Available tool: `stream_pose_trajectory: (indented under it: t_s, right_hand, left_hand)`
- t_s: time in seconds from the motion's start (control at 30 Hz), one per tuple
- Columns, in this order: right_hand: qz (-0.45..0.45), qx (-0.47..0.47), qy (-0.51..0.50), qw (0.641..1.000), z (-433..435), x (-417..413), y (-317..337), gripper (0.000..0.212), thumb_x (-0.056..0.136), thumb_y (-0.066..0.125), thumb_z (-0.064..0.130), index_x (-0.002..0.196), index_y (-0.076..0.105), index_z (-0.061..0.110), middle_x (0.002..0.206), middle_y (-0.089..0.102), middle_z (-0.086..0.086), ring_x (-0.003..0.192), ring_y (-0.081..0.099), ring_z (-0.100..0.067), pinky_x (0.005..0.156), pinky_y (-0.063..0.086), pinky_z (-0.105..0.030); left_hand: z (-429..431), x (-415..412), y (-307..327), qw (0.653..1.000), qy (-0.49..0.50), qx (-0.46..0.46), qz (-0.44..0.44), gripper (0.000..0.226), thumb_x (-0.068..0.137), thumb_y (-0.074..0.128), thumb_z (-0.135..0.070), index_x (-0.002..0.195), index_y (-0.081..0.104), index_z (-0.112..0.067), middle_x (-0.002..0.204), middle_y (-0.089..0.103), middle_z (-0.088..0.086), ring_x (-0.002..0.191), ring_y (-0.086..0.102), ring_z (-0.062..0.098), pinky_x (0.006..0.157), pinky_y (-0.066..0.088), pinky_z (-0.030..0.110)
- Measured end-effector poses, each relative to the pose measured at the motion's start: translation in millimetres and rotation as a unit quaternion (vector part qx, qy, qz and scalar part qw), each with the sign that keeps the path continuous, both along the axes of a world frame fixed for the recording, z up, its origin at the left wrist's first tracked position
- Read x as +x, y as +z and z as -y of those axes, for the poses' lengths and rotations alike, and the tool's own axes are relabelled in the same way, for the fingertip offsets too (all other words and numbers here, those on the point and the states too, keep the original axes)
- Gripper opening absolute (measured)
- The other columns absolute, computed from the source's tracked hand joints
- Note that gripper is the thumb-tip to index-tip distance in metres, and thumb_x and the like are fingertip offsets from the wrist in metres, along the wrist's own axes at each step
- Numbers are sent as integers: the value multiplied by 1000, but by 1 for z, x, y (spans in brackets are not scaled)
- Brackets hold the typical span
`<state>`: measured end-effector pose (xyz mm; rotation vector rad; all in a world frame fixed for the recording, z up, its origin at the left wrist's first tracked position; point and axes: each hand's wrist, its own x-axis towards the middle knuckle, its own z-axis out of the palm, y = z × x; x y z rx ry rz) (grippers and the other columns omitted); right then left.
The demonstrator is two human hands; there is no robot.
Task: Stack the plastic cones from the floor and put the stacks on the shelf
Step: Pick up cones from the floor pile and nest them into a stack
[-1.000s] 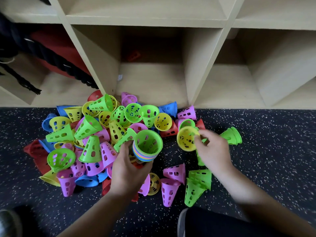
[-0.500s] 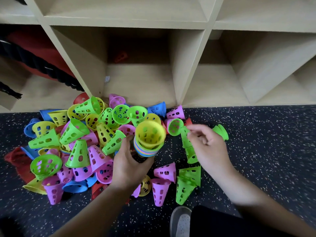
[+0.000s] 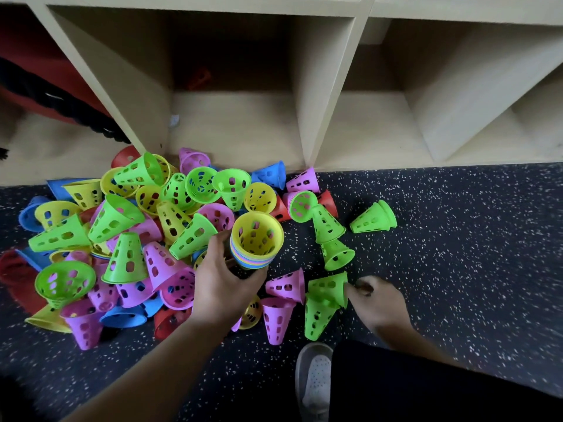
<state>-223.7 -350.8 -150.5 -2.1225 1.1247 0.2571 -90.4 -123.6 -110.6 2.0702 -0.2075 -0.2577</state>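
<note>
1. A loose pile of perforated plastic cones (image 3: 128, 239) in green, yellow, pink, blue and red is seen spread over the dark speckled floor (image 3: 457, 239), at the left, right against the foot of the wooden shelf (image 3: 329, 95).
2. A nested stack of cones (image 3: 256, 242), wide mouths up and a yellow one innermost, is grasped from the side and below by the left hand (image 3: 225, 287), at the right edge of the pile.
3. Two pink cones (image 3: 283, 296) are found lying just right of that hand, one tipped on its side, the other pointing toward the camera.
4. A green cone (image 3: 329, 289) on the floor is touched at its wide rim by the fingertips of the right hand (image 3: 377, 303); blur prevents it from being told whether the rim is pinched.
5. A lone green cone (image 3: 374, 217) is seen farther right, well apart.
6. A grey shoe (image 3: 315, 379) is visible at the bottom edge.
</note>
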Motion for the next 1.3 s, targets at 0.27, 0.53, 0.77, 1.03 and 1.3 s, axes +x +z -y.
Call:
stream_pose_trajectory:
  t_s: [0.27,0.53,0.77,1.03,1.3]
  right_hand:
    - [82,28,-8,996,-26,5,5,17,92,64,28,80,73,19,74,70,8,66,60,-9,64,43,-25]
    - [399,-77,67,911,-28,43,81,10,91,67,11,99,74,11,85,68,-1,59,56,-14,51,42,-20]
    - [430,-95,279,854,-38,87,116,24,90,71,22,109,75,9,100,67,4,71,58,-3,69,41,-12]
    - [65,-28,297,952,-16,14,25,29,88,67,42,113,69,28,108,61,19,96,63,-2,82,49,-15]
    - [110,19,272,956,-16,3,5,6,89,70,25,94,74,24,90,64,16,83,61,1,70,47,-18]
  left_hand:
    - [-2,-6,3,1000,-11,-16,-4,63,71,89,-14,113,46,-30,96,58,-27,88,53,-29,70,38,-6]
    - [-1,-7,6,999,-18,-23,-20,61,72,88,-22,116,47,-34,97,58,-29,90,51,-29,69,39,-4]
    - [10,-1,12,999,-11,-32,12,61,72,88,-19,114,46,-31,92,57,-30,86,54,-28,67,38,-5]
    - [7,12,15,999,11,-30,16,58,74,87,-20,108,43,-38,97,56,-30,89,51,-29,72,36,-5]
    - [3,8,7,1000,-2,-21,2,61,73,87,-19,118,46,-27,98,57,-29,87,51,-31,69,37,-6]
